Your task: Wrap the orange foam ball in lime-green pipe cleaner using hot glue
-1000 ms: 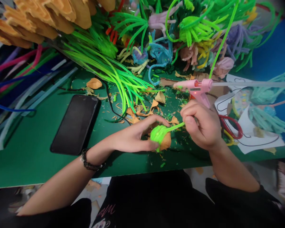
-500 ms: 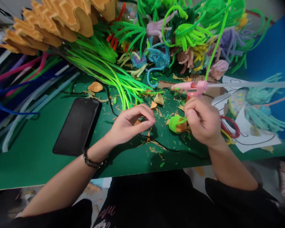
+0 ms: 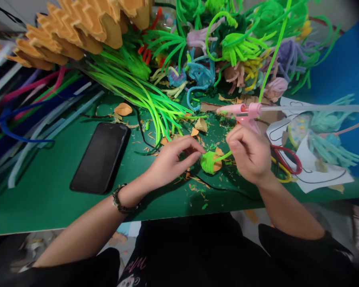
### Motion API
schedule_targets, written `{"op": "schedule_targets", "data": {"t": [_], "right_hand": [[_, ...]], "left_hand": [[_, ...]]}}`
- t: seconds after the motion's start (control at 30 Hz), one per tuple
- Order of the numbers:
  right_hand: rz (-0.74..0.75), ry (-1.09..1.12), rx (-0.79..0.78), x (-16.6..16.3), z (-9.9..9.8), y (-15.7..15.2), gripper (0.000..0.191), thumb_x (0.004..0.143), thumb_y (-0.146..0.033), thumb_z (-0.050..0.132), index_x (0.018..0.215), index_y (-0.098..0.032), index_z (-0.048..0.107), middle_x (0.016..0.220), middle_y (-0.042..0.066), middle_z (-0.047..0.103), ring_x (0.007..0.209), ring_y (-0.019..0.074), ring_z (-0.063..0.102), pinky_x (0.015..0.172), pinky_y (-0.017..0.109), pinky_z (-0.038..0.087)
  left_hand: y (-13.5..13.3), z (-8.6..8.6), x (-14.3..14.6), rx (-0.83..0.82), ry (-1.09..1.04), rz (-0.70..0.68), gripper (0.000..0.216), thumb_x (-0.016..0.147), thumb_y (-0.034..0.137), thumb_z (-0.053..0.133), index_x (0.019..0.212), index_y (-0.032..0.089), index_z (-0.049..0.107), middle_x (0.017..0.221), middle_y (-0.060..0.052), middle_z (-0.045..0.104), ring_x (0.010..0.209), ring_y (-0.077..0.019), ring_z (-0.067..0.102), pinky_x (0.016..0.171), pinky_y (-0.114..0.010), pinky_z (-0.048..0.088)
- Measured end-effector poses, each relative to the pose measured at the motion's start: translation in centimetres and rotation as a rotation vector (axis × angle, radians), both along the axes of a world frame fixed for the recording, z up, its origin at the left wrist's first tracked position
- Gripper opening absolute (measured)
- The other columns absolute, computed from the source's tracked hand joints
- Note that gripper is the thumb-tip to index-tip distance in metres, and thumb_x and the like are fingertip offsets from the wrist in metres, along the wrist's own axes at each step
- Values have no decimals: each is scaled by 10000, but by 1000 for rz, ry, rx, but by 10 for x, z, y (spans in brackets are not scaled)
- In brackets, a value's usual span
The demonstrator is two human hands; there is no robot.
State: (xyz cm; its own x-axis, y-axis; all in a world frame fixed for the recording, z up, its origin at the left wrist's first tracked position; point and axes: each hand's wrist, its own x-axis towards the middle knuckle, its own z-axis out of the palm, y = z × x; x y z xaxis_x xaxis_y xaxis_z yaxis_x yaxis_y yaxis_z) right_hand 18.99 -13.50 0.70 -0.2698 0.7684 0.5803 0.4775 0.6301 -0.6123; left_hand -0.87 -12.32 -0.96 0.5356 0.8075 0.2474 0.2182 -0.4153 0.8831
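Note:
My left hand [image 3: 175, 159] has its thumb and fingertips closed at the left edge of a small orange-brown cardboard piece [image 3: 217, 165] wrapped in fuzzy green pipe cleaner [image 3: 208, 162]. From its right side a green strand runs into the closed fingers of my right hand [image 3: 251, 155], which pinch it. Just beyond that hand lies a pink glue gun [image 3: 247, 112] with a long clear glue stick in its back. A long green stem rises behind the gun; whether it joins the pinched strand, I cannot tell.
A black phone [image 3: 100, 157] lies left of my hands, near green pipe cleaners [image 3: 149, 103]. Red-handled scissors [image 3: 287, 161] and paper cut-outs [image 3: 311, 171] are at right. Pipe-cleaner flowers [image 3: 233, 48] and an egg carton [image 3: 77, 28] fill the back. Cardboard scraps litter the table.
My left hand has moved right and its fingertips now meet the wrapped cardboard piece. That piece has shifted left, and my right hand has come slightly left with the strand.

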Motion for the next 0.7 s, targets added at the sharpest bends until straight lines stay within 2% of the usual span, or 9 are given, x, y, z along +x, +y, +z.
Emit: {"op": "schedule_targets", "data": {"t": [0.1,0.17,0.23,0.27,0.3,0.37,0.43,0.53,0.7], "right_hand": [[-40,-40,30,1,-2,2,166,905,-223,476,741,-199,475,664,-14,491,592,99,468,538,245,387],[-58,-33,52,1,-5,3,127,901,-196,467,776,-199,488,683,-13,506,610,102,485,562,248,409],[-68,10,54,2,-7,3,55,891,-168,477,868,-198,517,726,-10,530,634,105,510,577,251,428],[-65,32,45,2,-8,3,82,884,-155,486,939,-198,529,748,-8,542,646,107,523,579,251,437],[-58,40,33,1,-9,3,148,878,-141,493,1009,-198,533,772,-4,553,661,110,538,582,250,445],[-55,4,35,1,-9,3,232,874,-113,494,1081,-204,545,796,-1,571,695,118,563,604,255,462],[-83,-59,66,0,-8,2,231,881,-92,477,1049,-216,577,794,-3,590,716,120,575,649,262,474],[-139,-87,90,1,-7,2,201,897,-95,460,967,-229,592,808,-10,627,708,112,587,659,255,473],[-162,-109,126,4,-7,3,175,895,-104,476,912,-243,582,762,-24,627,646,106,579,597,245,455]], "left_hand": [[1,26,-23,0,49,-174,115,852,217,610,804,226,715,769,-12,725,709,-140,659,638,-261,493],[-2,40,-54,12,63,-206,126,838,217,638,875,283,739,782,5,747,669,-143,661,615,-278,496],[-8,45,-97,77,20,-220,225,839,222,622,1009,332,720,777,27,743,662,-149,647,618,-296,502],[-11,42,-120,79,53,-67,238,863,245,583,1032,357,708,858,33,742,774,-173,656,697,-320,515],[-15,37,-144,99,127,110,243,878,292,563,1064,383,689,1030,46,718,955,-203,637,862,-367,491],[-22,20,-186,101,433,370,424,821,417,633,1241,409,570,1404,70,495,1314,-293,408,1145,-487,220],[-28,0,-216,-32,700,484,706,770,640,578,1395,370,390,1559,23,252,1436,-365,170,1158,-570,110],[-34,-20,-237,-197,953,483,1084,658,906,259,1475,194,222,1589,-145,85,1459,-367,75,1153,-565,134],[-37,-27,-240,-163,1058,393,1122,646,922,128,1488,180,135,1591,-155,45,1471,-332,23,1161,-535,115]]}}
